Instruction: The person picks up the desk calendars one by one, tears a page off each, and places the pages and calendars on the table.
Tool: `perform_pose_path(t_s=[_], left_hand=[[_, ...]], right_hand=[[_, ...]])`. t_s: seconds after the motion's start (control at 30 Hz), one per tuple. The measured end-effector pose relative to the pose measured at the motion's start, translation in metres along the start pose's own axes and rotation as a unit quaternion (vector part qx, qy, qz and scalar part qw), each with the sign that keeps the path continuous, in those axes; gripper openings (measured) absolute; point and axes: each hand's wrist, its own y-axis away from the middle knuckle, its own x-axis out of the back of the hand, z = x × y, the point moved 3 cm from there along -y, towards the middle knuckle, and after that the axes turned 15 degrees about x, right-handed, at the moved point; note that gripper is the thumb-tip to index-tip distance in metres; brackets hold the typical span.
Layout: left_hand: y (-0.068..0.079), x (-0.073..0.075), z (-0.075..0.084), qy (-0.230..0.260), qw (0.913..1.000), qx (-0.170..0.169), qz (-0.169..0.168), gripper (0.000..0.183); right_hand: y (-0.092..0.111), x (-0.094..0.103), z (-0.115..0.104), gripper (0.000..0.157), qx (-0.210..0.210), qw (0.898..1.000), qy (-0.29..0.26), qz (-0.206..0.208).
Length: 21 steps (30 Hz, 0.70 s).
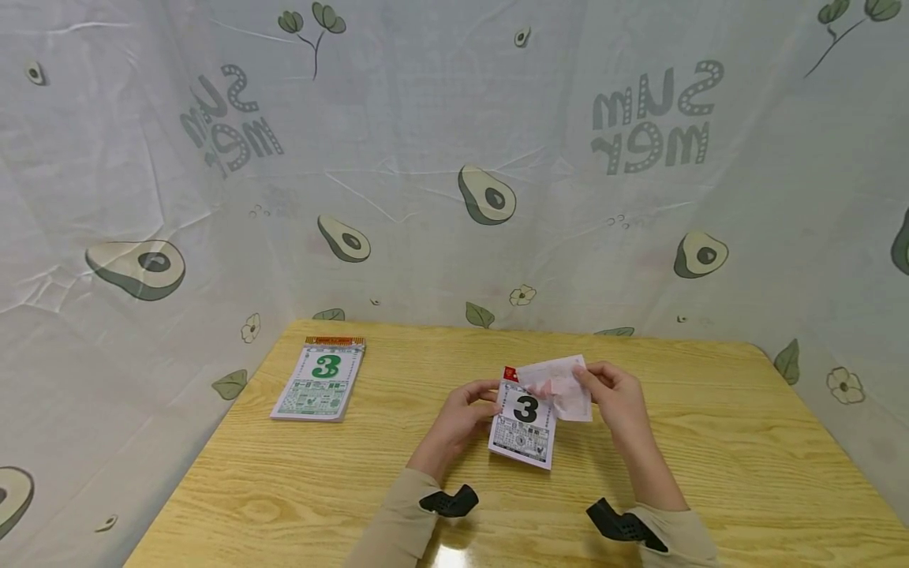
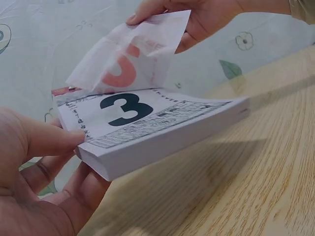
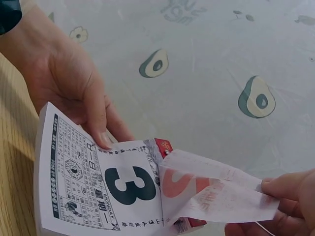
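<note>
My left hand [image 1: 463,420] grips a thick tear-off calendar [image 1: 521,438] by its left edge, thumb on the top page and fingers beneath. A large black 3 shows on that page, and the pad is tilted up off the table in the left wrist view. Between thumb and fingers, my right hand [image 1: 616,394] pinches a thin page [image 2: 147,54] with red print showing through. This page is lifted and folded back over the calendar's red header [image 3: 164,146], its lower end still against the header strip. Creases run across the lifted page.
A second tear-off calendar [image 1: 319,386] with a green 3 and a red-and-yellow header lies flat at the table's left. The wooden table [image 1: 284,489] ends at a hanging sheet [image 1: 426,118] printed with avocados. Black straps [image 1: 449,502] sit on both wrists.
</note>
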Motion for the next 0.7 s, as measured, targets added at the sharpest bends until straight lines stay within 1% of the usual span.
perform_pose_path(t_s=[0.2, 0.47, 0.6, 0.7], left_hand=[[0.004, -0.001, 0.002, -0.013, 0.9998, 0.002, -0.017, 0.041], [0.007, -0.003, 0.004, -0.034, 0.9982, 0.019, -0.045, 0.042], [0.006, -0.002, 0.002, -0.037, 0.9976, 0.021, -0.054, 0.043], [0.005, -0.001, 0.001, -0.036, 0.9973, 0.022, -0.061, 0.043]], right_hand=[[0.001, 0.002, 0.001, 0.041, 0.012, 0.999, 0.042, 0.018], [-0.001, 0.007, 0.006, 0.033, 0.047, 0.994, 0.1, 0.026], [-0.002, 0.01, 0.006, 0.032, 0.066, 0.991, 0.115, 0.022], [-0.003, 0.012, 0.006, 0.032, 0.068, 0.991, 0.117, 0.021]])
